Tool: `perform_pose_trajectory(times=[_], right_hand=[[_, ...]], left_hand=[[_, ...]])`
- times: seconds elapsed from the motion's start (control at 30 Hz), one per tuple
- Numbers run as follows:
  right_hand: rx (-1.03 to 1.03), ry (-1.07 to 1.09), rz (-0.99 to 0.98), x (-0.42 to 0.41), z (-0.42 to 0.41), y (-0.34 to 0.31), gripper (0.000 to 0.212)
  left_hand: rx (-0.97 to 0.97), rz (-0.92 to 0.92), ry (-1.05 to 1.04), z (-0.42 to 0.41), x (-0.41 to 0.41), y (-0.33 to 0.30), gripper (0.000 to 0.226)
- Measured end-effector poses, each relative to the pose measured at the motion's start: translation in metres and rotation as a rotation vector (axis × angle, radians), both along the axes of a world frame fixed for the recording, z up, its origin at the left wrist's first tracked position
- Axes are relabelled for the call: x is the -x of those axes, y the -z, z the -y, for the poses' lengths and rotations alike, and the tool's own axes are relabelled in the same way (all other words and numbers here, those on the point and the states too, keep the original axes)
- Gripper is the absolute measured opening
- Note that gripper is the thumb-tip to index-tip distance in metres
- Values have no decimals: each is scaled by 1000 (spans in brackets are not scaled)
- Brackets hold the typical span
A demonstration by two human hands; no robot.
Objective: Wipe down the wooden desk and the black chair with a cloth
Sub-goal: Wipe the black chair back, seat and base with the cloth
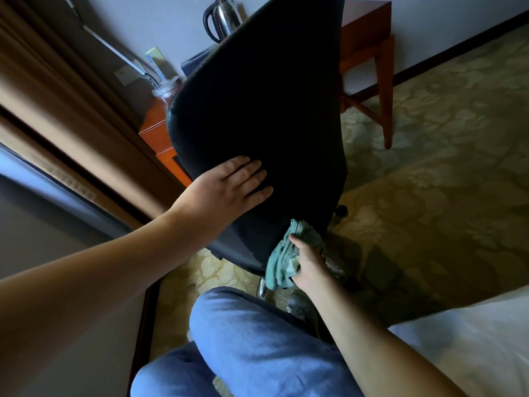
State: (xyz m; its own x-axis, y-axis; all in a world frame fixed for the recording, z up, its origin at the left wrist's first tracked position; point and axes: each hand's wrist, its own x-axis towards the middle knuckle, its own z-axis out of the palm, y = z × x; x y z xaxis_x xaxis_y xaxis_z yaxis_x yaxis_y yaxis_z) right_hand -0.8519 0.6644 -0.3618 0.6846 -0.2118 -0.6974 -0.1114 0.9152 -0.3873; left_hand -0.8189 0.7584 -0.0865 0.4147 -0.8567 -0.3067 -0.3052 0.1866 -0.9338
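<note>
Nearest the camera, a bent knee in blue jeans (257, 339) is filling the bottom of the view, just below the black chair (263, 110), and a strip of white bedding (472, 339) is lying to the right of the chair and nearer.

Just above the knee, the right hand (307, 266) is gripping a bunched green cloth (286, 259), its fingers curled round the folds, and is pressing it against the low edge of the chair's back, near the chrome base (262, 287). Further up the same back, the left hand (229, 187) is lying flat against the black surface with its fingers straight and spread, steadying the chair and holding nothing.

Behind the chair, the wooden desk (363, 38) is standing against the wall, with a steel kettle (221, 20) and a lidded glass jar (166, 90) on it, both partly hidden by the chair back. Patterned carpet (429, 167) is spreading away to the chair's right.

The wiping appears to be going on at the bottom of the backrest. The chair looks to be on casters, so a firm push with the cloth could be rolling or swivelling it into the desk and knocking the kettle. The bunched cloth could also be snagging on the base or skipping patches.
</note>
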Motion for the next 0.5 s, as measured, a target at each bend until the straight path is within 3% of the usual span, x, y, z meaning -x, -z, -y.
perform_pose_trajectory(times=[0.03,0.1,0.17,0.23,0.3,0.4,0.5], right_hand=[[21,20,0,-5,-3,-4,90],[144,92,59,0,-11,-57,70],[437,249,204,0,-26,-103,55],[794,310,313,4,-49,-145,62],[956,363,314,2,-66,-153,65],[1004,351,175,-11,-69,-98,67],[773,105,-186,-29,-63,-17,71]], left_hand=[[4,-8,13,-2,-1,0,74],[9,-14,54,-7,-7,1,67],[62,-44,149,-9,-10,0,58],[89,-39,170,-11,-9,0,53],[5,-8,112,-17,-6,1,53],[51,-66,159,-27,-13,0,47],[136,-145,177,-36,-12,-1,53]])
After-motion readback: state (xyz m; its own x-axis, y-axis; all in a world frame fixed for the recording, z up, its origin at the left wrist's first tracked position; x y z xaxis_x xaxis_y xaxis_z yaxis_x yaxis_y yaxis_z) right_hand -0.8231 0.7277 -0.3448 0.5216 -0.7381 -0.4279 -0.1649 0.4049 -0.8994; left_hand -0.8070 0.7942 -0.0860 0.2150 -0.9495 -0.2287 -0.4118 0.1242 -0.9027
